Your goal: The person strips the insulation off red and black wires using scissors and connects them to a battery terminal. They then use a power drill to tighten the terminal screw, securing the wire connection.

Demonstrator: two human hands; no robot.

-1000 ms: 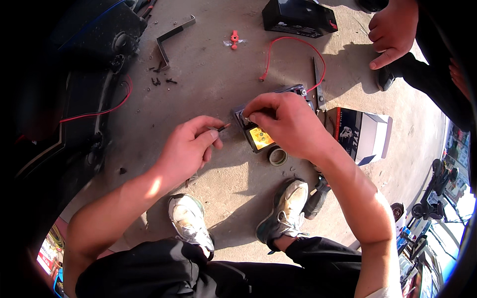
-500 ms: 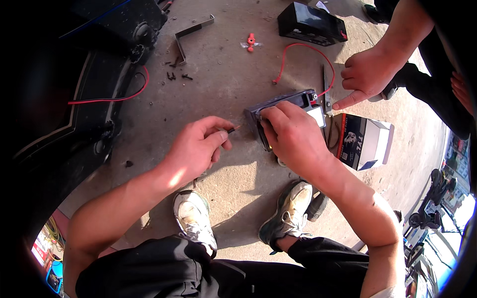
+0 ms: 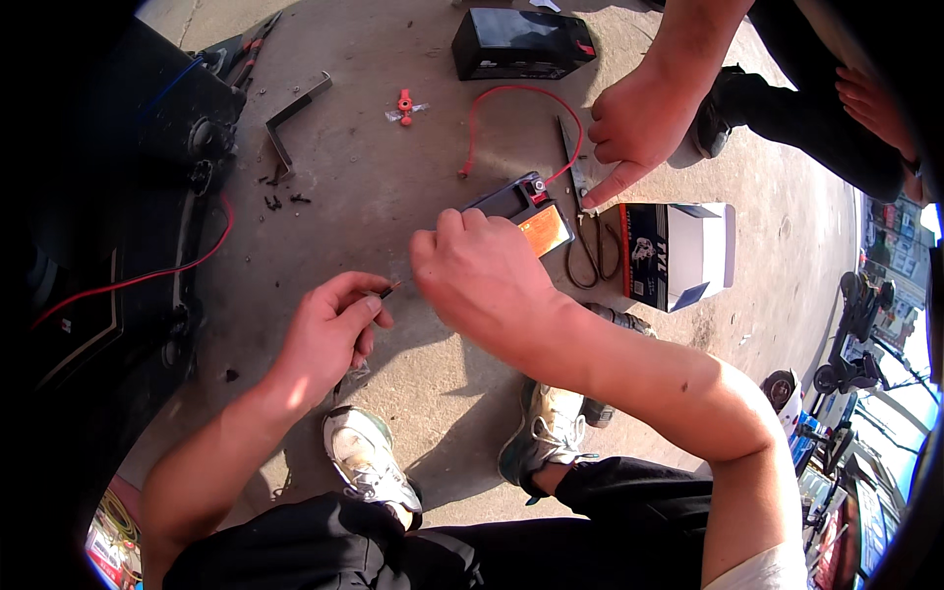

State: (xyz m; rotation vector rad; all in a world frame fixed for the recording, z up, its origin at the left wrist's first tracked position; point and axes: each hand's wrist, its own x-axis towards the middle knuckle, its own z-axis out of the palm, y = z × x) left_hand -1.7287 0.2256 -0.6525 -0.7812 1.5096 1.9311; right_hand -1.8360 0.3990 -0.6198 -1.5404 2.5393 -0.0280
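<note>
My left hand (image 3: pixel 339 320) pinches a thin dark wire (image 3: pixel 390 289) with bare copper strands at its tip, low over the concrete. Close beside that tip, my right hand (image 3: pixel 482 261) has its fingers curled inward; whatever they hold is hidden by the back of the hand. Behind my right hand lies a dark battery (image 3: pixel 543 232) with an orange label, its near left part covered. A red wire (image 3: pixel 536 90) loops from the bolted terminal at its far corner. Another person's hand (image 3: pixel 639 123) points down at scissors (image 3: pixel 583 202) just right of the battery.
An opened carton (image 3: pixel 678 258) stands right of the scissors. Farther off are a second black battery (image 3: pixel 521 44), a red plastic part (image 3: pixel 405 106), a bent metal bracket (image 3: pixel 295 123) and small screws (image 3: pixel 273 203). A large black machine body (image 3: pixel 118 197) with a red wire (image 3: pixel 187 265) fills the left.
The view has shifted rightward. My right hand has come off the battery's near end toward my left hand, and the gap between them has narrowed. My left hand still pinches the wire.
</note>
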